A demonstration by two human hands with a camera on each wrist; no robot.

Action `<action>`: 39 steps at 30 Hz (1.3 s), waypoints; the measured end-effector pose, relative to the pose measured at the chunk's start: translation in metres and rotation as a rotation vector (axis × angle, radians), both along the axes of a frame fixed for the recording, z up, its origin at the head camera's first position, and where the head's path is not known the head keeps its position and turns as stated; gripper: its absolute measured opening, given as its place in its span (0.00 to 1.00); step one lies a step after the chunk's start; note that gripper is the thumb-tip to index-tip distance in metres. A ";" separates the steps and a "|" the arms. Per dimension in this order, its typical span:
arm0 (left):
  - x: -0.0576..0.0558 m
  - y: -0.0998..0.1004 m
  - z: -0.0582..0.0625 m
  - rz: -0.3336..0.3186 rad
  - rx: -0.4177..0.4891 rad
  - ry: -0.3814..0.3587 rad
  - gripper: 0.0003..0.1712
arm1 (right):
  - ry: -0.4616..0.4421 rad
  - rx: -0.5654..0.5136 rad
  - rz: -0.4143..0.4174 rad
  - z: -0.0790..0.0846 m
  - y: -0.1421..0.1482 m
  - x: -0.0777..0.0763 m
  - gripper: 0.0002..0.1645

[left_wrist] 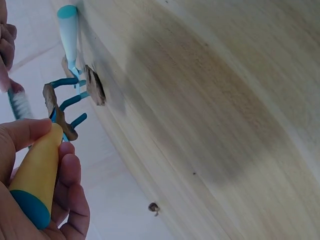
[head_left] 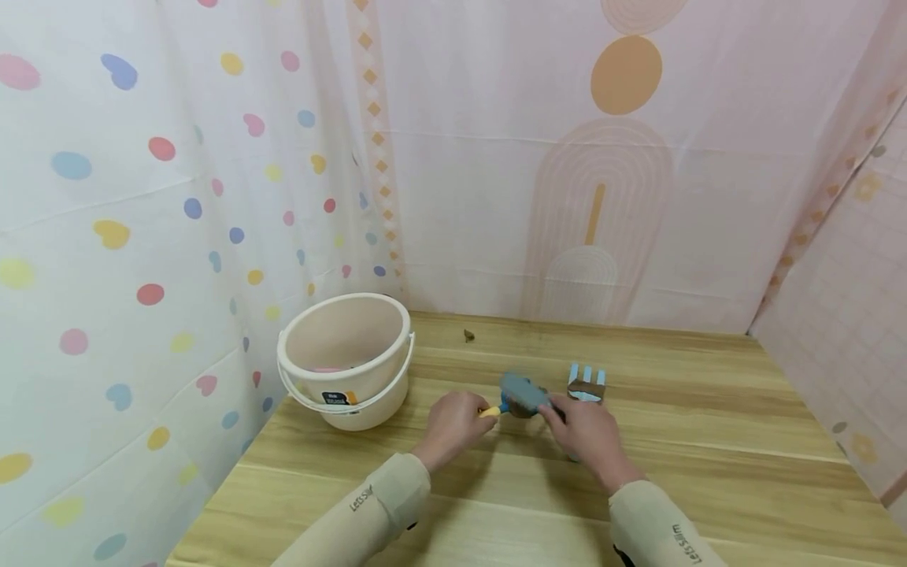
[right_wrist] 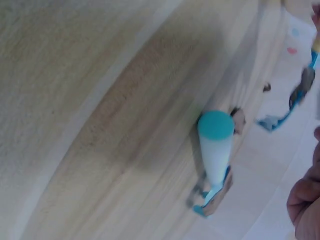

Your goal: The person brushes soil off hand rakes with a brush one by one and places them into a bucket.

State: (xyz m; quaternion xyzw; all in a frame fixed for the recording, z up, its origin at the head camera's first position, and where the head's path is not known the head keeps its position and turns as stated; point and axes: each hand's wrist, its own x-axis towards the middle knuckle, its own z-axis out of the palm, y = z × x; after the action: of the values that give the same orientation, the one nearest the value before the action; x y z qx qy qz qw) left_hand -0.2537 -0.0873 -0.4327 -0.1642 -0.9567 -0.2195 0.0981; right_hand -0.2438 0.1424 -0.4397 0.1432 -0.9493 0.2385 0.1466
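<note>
My left hand (head_left: 457, 421) grips the yellow handle (left_wrist: 37, 175) of a small garden rake. Its bent blue tines (left_wrist: 70, 101) point away from the hand, and a brown, crusty patch (left_wrist: 61, 120) clings to its head. In my right hand (head_left: 586, 429) is a grey-backed brush (head_left: 526, 391), held over the rake head; its white bristles (left_wrist: 21, 104) show at the edge of the left wrist view. Beside the right hand, a second rake (head_left: 586, 378) lies on the table, with light blue tines, brown dirt and a white handle (right_wrist: 216, 155).
A cream bucket (head_left: 361, 386) with its handle lowered stands at the table's left; something pink lies inside. A small brown bit (head_left: 469, 335) sits near the back edge, and a brown flake (left_wrist: 95, 87) lies by the second rake. Patterned curtains (head_left: 468, 197) enclose the wooden table (head_left: 680, 457).
</note>
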 end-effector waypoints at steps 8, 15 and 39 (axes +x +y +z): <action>0.000 0.005 0.001 -0.018 -0.033 0.031 0.11 | 0.003 0.089 -0.049 -0.003 -0.008 -0.002 0.15; 0.003 0.006 0.000 -0.022 -0.058 0.054 0.17 | -0.040 0.070 -0.097 -0.006 0.001 -0.003 0.17; 0.000 -0.002 0.000 -0.009 -0.047 0.017 0.13 | -0.006 -0.022 -0.013 -0.001 0.009 -0.005 0.21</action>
State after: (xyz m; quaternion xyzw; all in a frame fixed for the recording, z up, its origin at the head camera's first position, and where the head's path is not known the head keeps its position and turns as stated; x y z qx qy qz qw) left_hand -0.2533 -0.0889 -0.4325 -0.1727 -0.9599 -0.1960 0.1013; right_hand -0.2491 0.1511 -0.4411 0.1348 -0.9480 0.2482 0.1471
